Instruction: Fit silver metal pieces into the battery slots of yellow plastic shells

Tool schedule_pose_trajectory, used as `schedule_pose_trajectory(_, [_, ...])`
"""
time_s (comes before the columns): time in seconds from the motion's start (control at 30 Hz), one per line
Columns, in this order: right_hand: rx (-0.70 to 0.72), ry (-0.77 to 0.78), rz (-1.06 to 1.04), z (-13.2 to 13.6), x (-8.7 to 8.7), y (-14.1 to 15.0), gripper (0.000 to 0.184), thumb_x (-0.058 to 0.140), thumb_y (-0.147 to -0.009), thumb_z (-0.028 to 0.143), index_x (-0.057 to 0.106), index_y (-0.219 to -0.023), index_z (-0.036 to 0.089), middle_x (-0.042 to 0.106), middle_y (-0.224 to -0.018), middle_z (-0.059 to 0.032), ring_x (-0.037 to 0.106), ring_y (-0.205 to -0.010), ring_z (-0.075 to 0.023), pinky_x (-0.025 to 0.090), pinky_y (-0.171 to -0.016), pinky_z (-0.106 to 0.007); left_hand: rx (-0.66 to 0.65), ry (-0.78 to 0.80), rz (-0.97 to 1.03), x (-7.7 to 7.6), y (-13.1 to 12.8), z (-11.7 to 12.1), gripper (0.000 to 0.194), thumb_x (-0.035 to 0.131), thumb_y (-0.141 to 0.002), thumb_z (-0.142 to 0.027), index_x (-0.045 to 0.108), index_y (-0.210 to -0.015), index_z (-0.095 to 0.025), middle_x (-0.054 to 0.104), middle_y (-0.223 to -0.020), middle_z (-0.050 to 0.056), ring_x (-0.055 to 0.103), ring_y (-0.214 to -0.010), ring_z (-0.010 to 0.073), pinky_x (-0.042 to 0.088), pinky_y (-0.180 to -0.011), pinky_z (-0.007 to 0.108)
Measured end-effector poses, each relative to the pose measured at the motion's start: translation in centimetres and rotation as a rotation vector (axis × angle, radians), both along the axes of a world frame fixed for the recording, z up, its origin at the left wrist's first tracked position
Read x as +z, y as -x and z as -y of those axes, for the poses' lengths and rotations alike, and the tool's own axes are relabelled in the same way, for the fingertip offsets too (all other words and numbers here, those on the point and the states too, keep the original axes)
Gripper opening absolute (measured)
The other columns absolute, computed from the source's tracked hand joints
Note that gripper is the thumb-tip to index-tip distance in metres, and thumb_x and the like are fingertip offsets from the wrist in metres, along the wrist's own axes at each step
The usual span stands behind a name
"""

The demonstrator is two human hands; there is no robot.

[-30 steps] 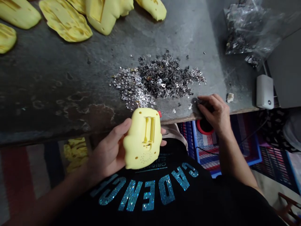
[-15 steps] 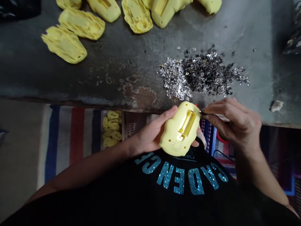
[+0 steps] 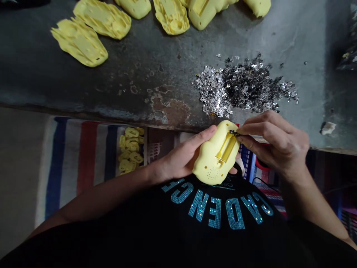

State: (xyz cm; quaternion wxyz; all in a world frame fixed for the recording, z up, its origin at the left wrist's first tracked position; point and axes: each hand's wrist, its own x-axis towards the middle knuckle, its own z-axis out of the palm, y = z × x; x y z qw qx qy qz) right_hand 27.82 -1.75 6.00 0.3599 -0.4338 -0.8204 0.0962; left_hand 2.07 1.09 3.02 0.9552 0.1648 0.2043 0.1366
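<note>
My left hand [image 3: 185,154] is wrapped round a yellow plastic shell [image 3: 210,163], its outer face up. A long battery slot, several screw holes and a patch of tiny speaker holes show on that face. My right hand [image 3: 275,139] pinches a small dark metal contact piece [image 3: 233,132] at the upper end of the slot. Whether the piece is seated there or only touching, I cannot tell. Just beyond the shell, a pile of small metal contact pieces [image 3: 245,85] lies on the grey worktable [image 3: 125,70].
More yellow shells [image 3: 83,44] lie along the far side of the table. A whitish lump [image 3: 328,127] sits near its right front edge. Below the edge are a container of yellow parts [image 3: 131,149], a blue basket [image 3: 249,160] and a striped sheet [image 3: 86,156].
My right fingers have brought the metal piece from the shell's right edge over the upper end of the slot. The view has shifted slightly.
</note>
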Motion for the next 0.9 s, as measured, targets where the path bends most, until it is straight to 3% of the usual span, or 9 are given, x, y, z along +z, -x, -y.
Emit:
schedule_pose_trajectory(0.17, [0.040,-0.034,-0.044,0.0,-0.4,-0.4,0.017,0.084,-0.109,0.021,0.085,-0.120,0.033,0.088,-0.109,-0.0025,0.083,-0.088,-0.0219,0.070,-0.078,-0.040,-0.016,-0.011,0.014,0.1,-0.1,-0.1,0.074,0.054,-0.120,-0.072,0.072,-0.155,-0.010,0.090,-0.125,0.016,0.090,-0.100,0.0285,0.069,-0.095,0.039])
schedule_pose_trajectory(0.3, [0.043,-0.033,-0.043,0.1,-0.4,-0.7,0.012,0.085,-0.110,0.024,0.085,-0.118,0.033,0.088,-0.107,-0.0020,0.083,-0.086,-0.0208,0.069,-0.077,-0.038,-0.032,-0.016,0.008,0.3,-0.2,-0.1,0.072,0.052,-0.122,-0.070,0.074,-0.151,-0.008,0.091,-0.121,0.015,0.090,-0.098,0.0269,0.069,-0.088,0.034])
schedule_pose_trajectory(0.47, [0.059,-0.015,-0.052,0.6,-0.3,-1.0,0.016,0.085,-0.108,0.016,0.084,-0.119,0.027,0.088,-0.109,-0.0037,0.083,-0.088,-0.0202,0.070,-0.081,-0.036,-0.048,0.046,0.012,0.1,-0.2,0.1,0.069,0.065,-0.116,-0.072,0.074,-0.150,-0.013,0.091,-0.122,0.015,0.091,-0.099,0.0289,0.072,-0.088,0.036])
schedule_pose_trajectory(0.67, [0.048,-0.078,-0.021,0.9,-0.3,-1.0,0.017,0.084,-0.107,0.013,0.082,-0.120,0.024,0.086,-0.106,-0.0053,0.081,-0.086,-0.0202,0.068,-0.079,-0.036,-0.051,0.080,-0.013,0.1,-0.3,0.4,0.066,0.059,-0.119,-0.070,0.074,-0.148,-0.013,0.091,-0.120,0.015,0.091,-0.098,0.0277,0.072,-0.086,0.035])
schedule_pose_trajectory(0.9, [0.034,-0.159,0.057,1.8,-0.8,-0.9,0.031,0.083,-0.106,0.009,0.082,-0.131,0.027,0.089,-0.110,-0.0047,0.082,-0.088,-0.0214,0.069,-0.078,-0.037,-0.007,0.057,-0.025,0.6,-0.7,0.5,0.056,0.059,-0.121,-0.063,0.075,-0.142,-0.014,0.091,-0.116,0.013,0.090,-0.094,0.0269,0.074,-0.085,0.036])
